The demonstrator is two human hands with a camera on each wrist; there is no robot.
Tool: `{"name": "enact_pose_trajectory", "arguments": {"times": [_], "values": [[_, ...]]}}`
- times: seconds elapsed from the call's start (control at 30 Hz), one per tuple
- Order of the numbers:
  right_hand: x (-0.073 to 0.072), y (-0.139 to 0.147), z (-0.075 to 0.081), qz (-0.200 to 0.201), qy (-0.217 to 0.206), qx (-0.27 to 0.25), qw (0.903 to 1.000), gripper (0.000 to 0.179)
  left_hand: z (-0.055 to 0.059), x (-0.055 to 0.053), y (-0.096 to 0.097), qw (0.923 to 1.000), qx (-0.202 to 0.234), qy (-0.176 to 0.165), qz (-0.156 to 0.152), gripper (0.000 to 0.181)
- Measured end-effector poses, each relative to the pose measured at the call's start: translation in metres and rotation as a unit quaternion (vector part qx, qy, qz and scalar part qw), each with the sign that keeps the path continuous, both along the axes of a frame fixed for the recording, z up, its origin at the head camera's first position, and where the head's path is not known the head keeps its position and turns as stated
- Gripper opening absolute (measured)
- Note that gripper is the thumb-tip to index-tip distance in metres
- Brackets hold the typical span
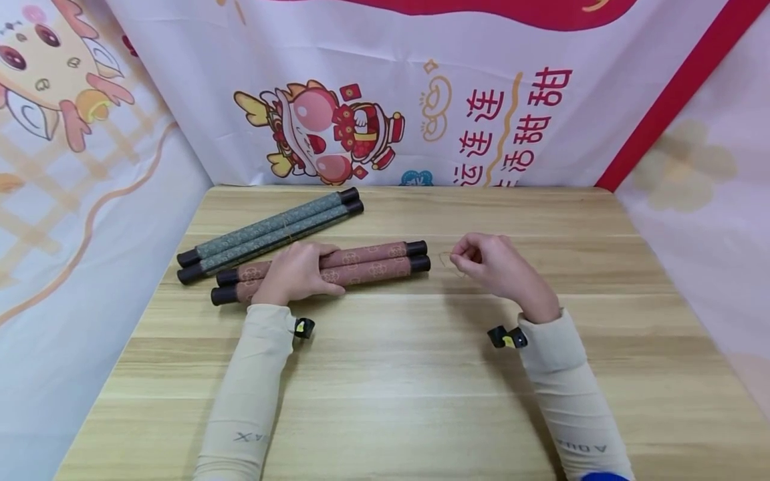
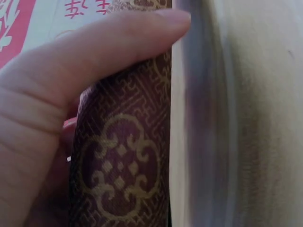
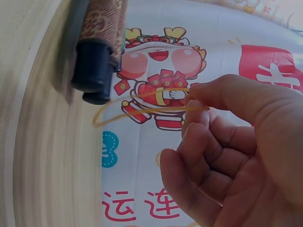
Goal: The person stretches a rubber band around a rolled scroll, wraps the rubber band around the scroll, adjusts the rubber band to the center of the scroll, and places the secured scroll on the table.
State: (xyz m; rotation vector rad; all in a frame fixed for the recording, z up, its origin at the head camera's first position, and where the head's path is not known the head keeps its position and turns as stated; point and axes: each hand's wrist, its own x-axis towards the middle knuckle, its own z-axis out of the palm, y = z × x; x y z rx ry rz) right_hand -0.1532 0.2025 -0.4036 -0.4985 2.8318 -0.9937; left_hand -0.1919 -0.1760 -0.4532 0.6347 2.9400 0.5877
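Observation:
Two brownish-red patterned scrolls (image 1: 379, 269) with dark end knobs lie side by side on the table. My left hand (image 1: 295, 272) grips them left of their middle. In the left wrist view, the thumb (image 2: 118, 40) lies across the gold-patterned cloth (image 2: 120, 165) of one scroll. Off the scrolls' right end, my right hand (image 1: 496, 267) pinches a thin yellowish rubber band (image 3: 142, 112) between thumb and forefinger. The band hangs as a long narrow loop, apart from the dark knobs (image 3: 92, 66). The other right fingers are loosely curled.
Behind the red pair, two green patterned scrolls (image 1: 267, 230) with dark knobs lie slanted, a thin band around their middle. The wooden table (image 1: 391, 401) meets a printed cloth backdrop (image 1: 397, 67) at its far edge. More printed cloth (image 1: 120, 220) hangs at the left.

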Motion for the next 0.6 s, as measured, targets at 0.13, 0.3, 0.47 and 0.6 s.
{"name": "enact_pose_trajectory", "arguments": {"times": [0.13, 0.3, 0.47, 0.6], "values": [[-0.003, 0.002, -0.001, -0.005, 0.001, 0.006, 1.0, 0.012, 0.003, -0.001, 0.001, 0.9989, 0.03, -0.012, -0.033, 0.08], [-0.005, 0.006, -0.003, -0.019, 0.003, 0.017, 0.9997, 0.014, 0.008, 0.001, 0.004, 0.9971, 0.046, -0.01, -0.06, 0.078], [-0.006, 0.01, -0.005, -0.035, -0.009, 0.022, 0.9991, 0.017, 0.016, 0.005, 0.011, 0.9962, 0.048, -0.007, -0.073, 0.077], [-0.008, 0.013, -0.007, -0.039, -0.016, 0.026, 0.9988, 0.018, 0.021, 0.009, 0.016, 0.9955, 0.047, -0.009, -0.082, 0.078]]}}
